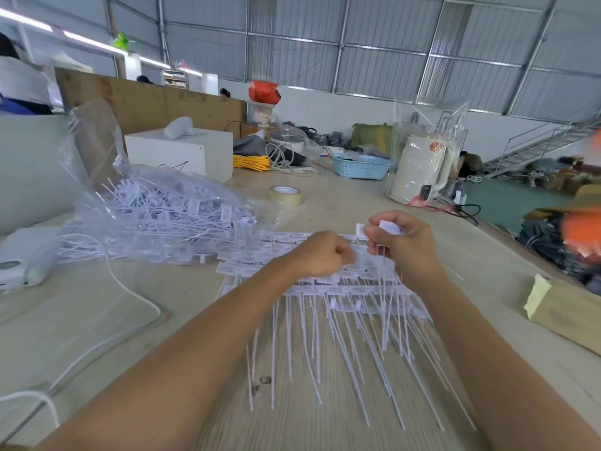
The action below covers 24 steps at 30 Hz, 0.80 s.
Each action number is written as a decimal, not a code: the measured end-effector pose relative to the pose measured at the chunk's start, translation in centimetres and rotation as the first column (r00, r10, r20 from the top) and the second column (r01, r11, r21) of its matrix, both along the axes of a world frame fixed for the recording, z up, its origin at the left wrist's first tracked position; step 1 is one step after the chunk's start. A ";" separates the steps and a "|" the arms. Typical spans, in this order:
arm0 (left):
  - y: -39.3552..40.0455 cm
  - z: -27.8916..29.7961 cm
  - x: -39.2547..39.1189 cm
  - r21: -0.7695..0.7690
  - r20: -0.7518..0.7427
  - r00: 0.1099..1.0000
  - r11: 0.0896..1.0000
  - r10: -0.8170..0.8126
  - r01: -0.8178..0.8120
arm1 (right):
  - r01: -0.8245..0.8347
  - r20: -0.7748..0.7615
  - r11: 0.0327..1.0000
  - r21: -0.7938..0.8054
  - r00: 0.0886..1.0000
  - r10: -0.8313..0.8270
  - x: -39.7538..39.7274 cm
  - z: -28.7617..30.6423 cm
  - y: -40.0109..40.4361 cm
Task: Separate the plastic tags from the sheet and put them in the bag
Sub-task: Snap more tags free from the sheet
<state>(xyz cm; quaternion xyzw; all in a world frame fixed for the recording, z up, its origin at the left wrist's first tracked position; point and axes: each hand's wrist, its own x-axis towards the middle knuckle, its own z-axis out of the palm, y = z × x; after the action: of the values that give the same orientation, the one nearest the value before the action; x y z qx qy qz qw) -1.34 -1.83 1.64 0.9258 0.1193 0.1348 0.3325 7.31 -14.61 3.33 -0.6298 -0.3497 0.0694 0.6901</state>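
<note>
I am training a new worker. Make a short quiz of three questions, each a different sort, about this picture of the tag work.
1. True or false: the right hand holds a bunch of separated tags.
2. Where does the clear bag of loose tags lie? A) left of the sheet B) right of the sheet C) on the floor
3. Fill in: the left hand rests curled on the ____.

Key: 1. true; 2. A; 3. sheet of tags. How the left hand's grip closes on the sheet is too blurred to tell.
</note>
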 end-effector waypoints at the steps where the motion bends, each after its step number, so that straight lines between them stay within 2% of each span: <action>1: -0.2 0.6 0.0 -0.071 0.037 0.999 0.997 0.007 -0.005 | -0.011 0.039 0.999 -0.037 0.999 0.012 -0.4 0.5 0.3; 3: -0.8 2.0 -0.5 -0.353 0.037 0.998 0.934 -0.048 0.058 | -0.036 0.032 0.995 -0.089 0.999 0.039 -0.8 1.5 0.9; 5: -1.4 3.0 -1.2 -0.628 -0.015 0.982 0.766 -0.187 0.136 | -0.061 -0.064 0.993 -0.105 0.996 0.055 -0.9 2.6 1.8; 7: -2.0 3.5 -2.0 -0.760 -0.025 0.964 0.632 -0.266 0.154 | -0.053 -0.140 0.995 -0.090 0.989 0.040 -1.2 3.5 3.1; 8: -2.3 3.6 -2.3 -0.784 -0.001 0.968 0.601 -0.249 0.153 | -0.040 -0.156 0.996 -0.078 0.987 0.027 -1.4 3.6 3.8; 12: -2.7 3.8 -3.7 -0.828 0.139 0.988 0.556 0.069 0.078 | -0.058 -0.078 0.997 -0.058 0.996 0.054 -4.0 3.4 7.3; 14: -1.9 3.3 -4.6 -0.826 0.172 0.943 0.564 0.285 -0.020 | -0.088 0.001 0.994 -0.069 0.996 0.088 -5.5 3.4 9.3; 16: -0.8 2.7 -5.6 -0.778 0.214 0.856 0.612 0.470 -0.142 | -0.084 0.131 0.991 -0.105 0.987 0.098 -7.0 3.7 11.3; 20: 1.8 1.7 -8.1 -0.676 0.335 0.695 0.676 0.636 -0.293 | -0.122 0.450 0.967 -0.224 0.867 0.214 -10.6 4.6 15.0; 22: 3.4 1.4 -9.5 -0.669 0.343 0.651 0.662 0.677 -0.337 | -0.146 0.511 0.945 -0.293 0.812 0.284 -11.9 4.5 16.9; 24: 5.4 1.1 -10.9 -0.627 0.304 0.646 0.657 0.701 -0.419 | -0.178 0.490 0.908 -0.379 0.794 0.360 -12.5 4.1 18.6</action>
<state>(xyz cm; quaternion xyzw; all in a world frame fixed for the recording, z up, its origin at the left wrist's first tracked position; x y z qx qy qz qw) -12.29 3.53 2.78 0.6430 0.3466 0.4442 0.5187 -5.20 3.95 7.42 -0.6671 -0.6043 0.0389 0.4340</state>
